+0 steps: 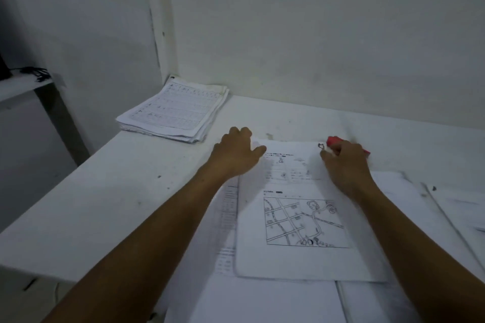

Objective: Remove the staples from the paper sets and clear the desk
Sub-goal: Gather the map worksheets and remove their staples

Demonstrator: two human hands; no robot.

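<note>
A white desk (110, 191) is set into a corner formed by white walls (315, 34). A paper set (301, 257), printed with text at the top and a street map drawing lower down, is laid on the desk directly in front of the person, on top of other loose sheets (262, 301). Further sheets (451, 207) are spread to the right.

The left hand (236, 152) is placed on the top left corner of the paper set. Its fingers are curled under at the knuckles, and the thumb is extended toward the page; whether anything is pinched beneath cannot be told.

The right hand (343, 162) is positioned at the top right corner of the same set. A red staple remover (337, 141) is gripped in its curled fingers, with the red body protruding above and to the right of the knuckles. A small dark metal tip (320, 146) is seen just left of the fingers, at the corner of the page. The staple itself is too small to be made out.

A second stack of papers (175, 110), with ruled tables printed on it, is located at the far left of the desk, against the wall corner and well apart from both hands. A dark cable (34, 72) is seen on a separate shelf (18, 86) at the far left.
</note>
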